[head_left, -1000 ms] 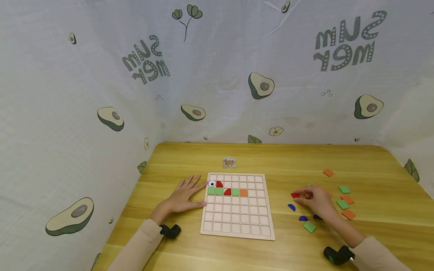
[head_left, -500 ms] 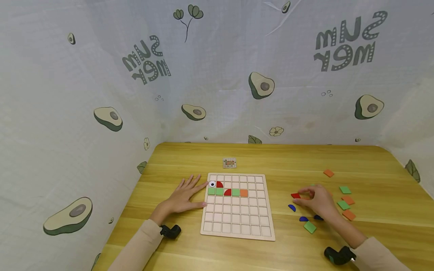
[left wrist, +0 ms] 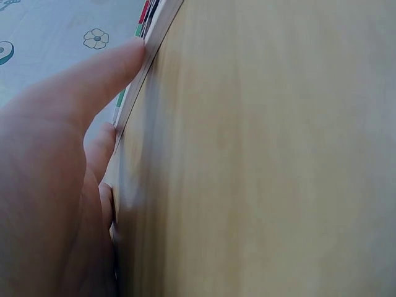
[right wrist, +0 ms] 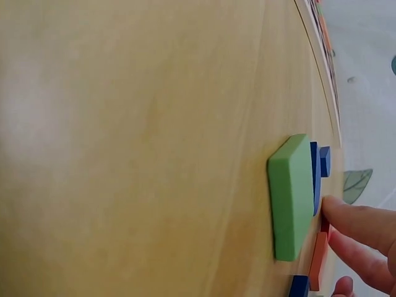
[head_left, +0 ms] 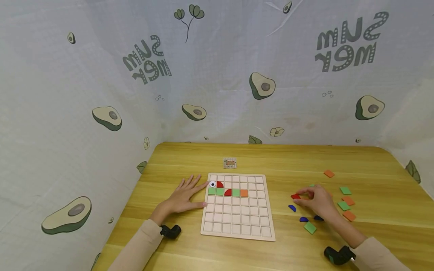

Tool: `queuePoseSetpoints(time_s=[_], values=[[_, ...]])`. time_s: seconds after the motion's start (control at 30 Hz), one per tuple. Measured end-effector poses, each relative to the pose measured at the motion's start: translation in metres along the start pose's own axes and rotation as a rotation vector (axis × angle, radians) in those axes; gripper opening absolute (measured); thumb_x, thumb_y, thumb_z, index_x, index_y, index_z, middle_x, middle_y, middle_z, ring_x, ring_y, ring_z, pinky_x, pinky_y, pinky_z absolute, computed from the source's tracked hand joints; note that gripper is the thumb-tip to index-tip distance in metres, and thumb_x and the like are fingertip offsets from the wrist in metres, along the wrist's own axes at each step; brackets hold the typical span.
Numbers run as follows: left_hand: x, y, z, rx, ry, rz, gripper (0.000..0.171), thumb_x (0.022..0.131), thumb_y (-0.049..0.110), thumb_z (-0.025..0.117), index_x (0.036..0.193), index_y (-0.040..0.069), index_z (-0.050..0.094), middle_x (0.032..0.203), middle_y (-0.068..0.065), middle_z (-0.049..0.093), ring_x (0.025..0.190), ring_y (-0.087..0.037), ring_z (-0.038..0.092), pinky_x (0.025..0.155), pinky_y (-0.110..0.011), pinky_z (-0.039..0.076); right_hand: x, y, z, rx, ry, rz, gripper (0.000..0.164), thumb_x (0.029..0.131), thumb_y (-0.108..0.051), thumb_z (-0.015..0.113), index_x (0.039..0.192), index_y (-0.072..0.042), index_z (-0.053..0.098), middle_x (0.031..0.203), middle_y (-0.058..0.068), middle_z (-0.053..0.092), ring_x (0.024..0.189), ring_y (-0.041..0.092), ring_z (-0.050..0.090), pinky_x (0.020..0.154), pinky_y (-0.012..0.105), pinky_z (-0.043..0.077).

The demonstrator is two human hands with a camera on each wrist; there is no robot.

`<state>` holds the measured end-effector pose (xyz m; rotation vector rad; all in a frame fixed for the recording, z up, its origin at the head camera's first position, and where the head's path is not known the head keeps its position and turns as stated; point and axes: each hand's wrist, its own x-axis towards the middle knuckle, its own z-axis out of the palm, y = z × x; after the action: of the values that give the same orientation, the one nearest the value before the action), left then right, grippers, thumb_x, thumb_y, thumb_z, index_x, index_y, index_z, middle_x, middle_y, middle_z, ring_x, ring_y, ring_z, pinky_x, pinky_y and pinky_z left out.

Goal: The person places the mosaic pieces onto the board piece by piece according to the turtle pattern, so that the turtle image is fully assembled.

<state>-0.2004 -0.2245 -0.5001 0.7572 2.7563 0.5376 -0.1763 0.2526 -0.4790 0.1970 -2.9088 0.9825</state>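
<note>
The left hand [head_left: 181, 197] is resting, fingers spread, against the left edge of the wooden grid board [head_left: 236, 218]. The right hand [head_left: 317, 201] is pinching a red tile [head_left: 295, 196] near a blue half-disc [head_left: 292, 208]; tabletop [head_left: 281, 226] is separating them from the board's right edge.

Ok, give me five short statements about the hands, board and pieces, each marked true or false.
1. The left hand touches the board. True.
2. The card lies on the board. False: the card lies on the table, beyond the board.
3. The right hand has its fingers at a red piece. True.
4. Every green square is on the board. False: some green squares lie on the table.
5. An orange square is on the board. True.
</note>
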Motion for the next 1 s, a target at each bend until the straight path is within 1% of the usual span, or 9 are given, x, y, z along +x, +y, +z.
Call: queuePoseSetpoints(time_s=[0.23, 0.4, 0.5, 0.67, 0.83, 0.93, 1.0], values=[[-0.0003, 0.0006, -0.0010, 0.001, -0.006, -0.006, 0.082, 0.093, 0.069, 0.049, 0.160, 0.034, 0.018, 0.167, -0.005, -0.002, 0.151, -0.029, -0.008, 0.118, -0.054, -0.006, 0.0024, -0.0038, -0.0024, 0.011, -0.039, -0.046, 0.027, 0.080, -0.011, 0.084, 0.102, 0.003, 0.075, 0.081, 0.005, 0.052, 0.074, 0.021, 0.039, 0.060, 0.029, 0.032], [-0.0001, 0.0010, -0.0009, 0.006, -0.004, -0.010, 0.082, 0.093, 0.069, 0.050, 0.160, 0.034, 0.018, 0.167, -0.005, -0.001, 0.151, -0.029, -0.008, 0.119, -0.054, -0.005, 0.0043, -0.0064, -0.0027, 0.015, -0.067, -0.095, 0.025, 0.081, -0.006, 0.082, 0.104, 0.003, 0.075, 0.089, 0.010, 0.061, 0.076, 0.021, 0.043, 0.062, 0.031, 0.035], [-0.0003, 0.0014, -0.0012, 0.010, -0.008, -0.014, 0.082, 0.093, 0.069, 0.049, 0.160, 0.035, 0.017, 0.167, -0.004, -0.002, 0.151, -0.029, -0.008, 0.119, -0.053, -0.006, 0.0053, -0.0071, -0.0021, 0.029, -0.079, -0.116, 0.025, 0.082, -0.004, 0.081, 0.105, 0.003, 0.075, 0.090, 0.011, 0.060, 0.075, 0.021, 0.041, 0.062, 0.031, 0.033], [-0.0003, 0.0025, -0.0026, -0.001, 0.013, 0.006, 0.081, 0.094, 0.067, 0.051, 0.160, 0.031, 0.022, 0.167, -0.007, 0.002, 0.151, -0.032, -0.005, 0.118, -0.056, -0.004, 0.0063, -0.0063, -0.0015, 0.054, -0.090, -0.114, 0.027, 0.083, -0.003, 0.079, 0.109, 0.004, 0.074, 0.088, 0.012, 0.054, 0.075, 0.022, 0.038, 0.062, 0.031, 0.031], [-0.0007, 0.0040, -0.0045, -0.001, 0.009, 0.005, 0.080, 0.094, 0.066, 0.051, 0.160, 0.031, 0.022, 0.167, -0.008, 0.003, 0.151, -0.032, -0.005, 0.118, -0.055, -0.005, 0.0054, -0.0061, -0.0016, 0.062, -0.080, -0.078, 0.030, 0.082, -0.011, 0.082, 0.108, 0.004, 0.074, 0.091, 0.014, 0.053, 0.080, 0.025, 0.046, 0.062, 0.032, 0.037], [-0.0013, 0.0041, -0.0047, -0.005, 0.004, 0.004, 0.081, 0.094, 0.066, 0.051, 0.160, 0.031, 0.022, 0.167, -0.008, 0.003, 0.151, -0.032, -0.005, 0.118, -0.055, -0.005, 0.0051, -0.0065, -0.0013, 0.064, -0.075, -0.055, 0.035, 0.082, -0.019, 0.084, 0.106, 0.004, 0.073, 0.091, 0.013, 0.054, 0.081, 0.024, 0.045, 0.062, 0.032, 0.037], [-0.0019, 0.0039, -0.0046, -0.006, 0.002, 0.002, 0.081, 0.094, 0.067, 0.051, 0.160, 0.031, 0.022, 0.167, -0.008, 0.002, 0.151, -0.032, -0.005, 0.118, -0.055, -0.005, 0.0053, -0.0071, -0.0005, 0.058, -0.068, -0.046, 0.037, 0.082, -0.022, 0.084, 0.105, 0.005, 0.073, 0.089, 0.011, 0.053, 0.079, 0.023, 0.043, 0.061, 0.031, 0.035]])
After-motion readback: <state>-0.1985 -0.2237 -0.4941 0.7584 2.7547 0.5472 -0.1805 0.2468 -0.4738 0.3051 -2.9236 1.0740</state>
